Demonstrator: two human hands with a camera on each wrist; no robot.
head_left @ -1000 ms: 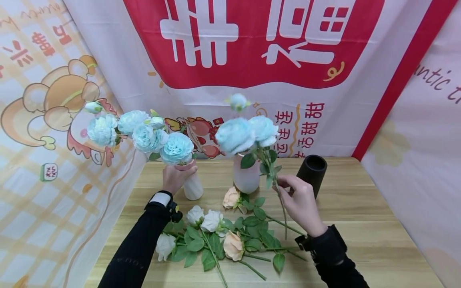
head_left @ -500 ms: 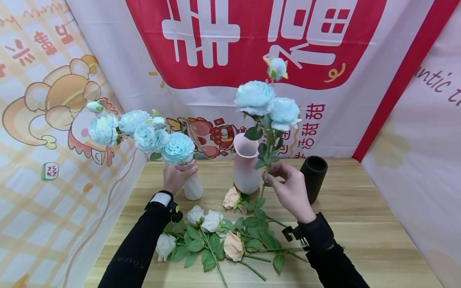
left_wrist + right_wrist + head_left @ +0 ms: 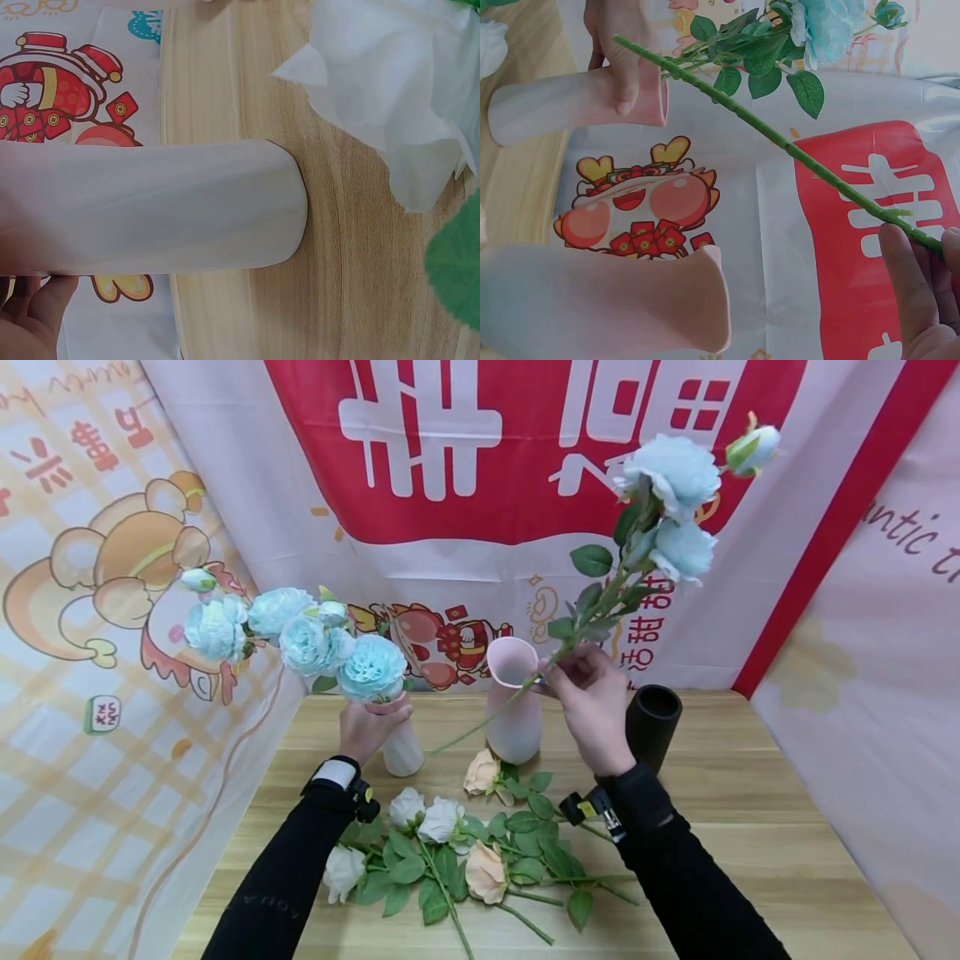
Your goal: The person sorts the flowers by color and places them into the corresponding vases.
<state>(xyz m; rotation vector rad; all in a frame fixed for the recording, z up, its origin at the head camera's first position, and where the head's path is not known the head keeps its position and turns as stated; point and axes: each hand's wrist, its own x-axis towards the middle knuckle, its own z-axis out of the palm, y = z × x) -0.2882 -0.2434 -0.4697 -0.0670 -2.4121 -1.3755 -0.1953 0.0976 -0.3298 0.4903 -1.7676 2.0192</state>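
Note:
With my left hand (image 3: 367,731) I grip a slim pink-and-white vase (image 3: 403,750) near its rim. Pale blue flowers (image 3: 370,668) stand in it and lean to the left; the left wrist view shows the lower body of that vase (image 3: 187,210) over the wood. My right hand (image 3: 594,714) pinches the green stem of another blue flower spray (image 3: 678,472), held up in the air. Its heads tilt to the upper right, and its bare stem (image 3: 780,140) slants down to the left, in front of the wider pink-and-white vase (image 3: 513,731). That vase's mouth holds no flower.
A black vase (image 3: 654,731) stands at the right, just beyond my right hand. White roses (image 3: 441,820) and peach roses (image 3: 486,872) lie with leafy stems across the front of the wooden table (image 3: 765,860). A printed cloth (image 3: 450,560) hangs behind.
My right hand has risen and shifted left with the blue flower spray. Its heads have swung to the upper right, its stem end to the left. The left hand and slim vase stay put.

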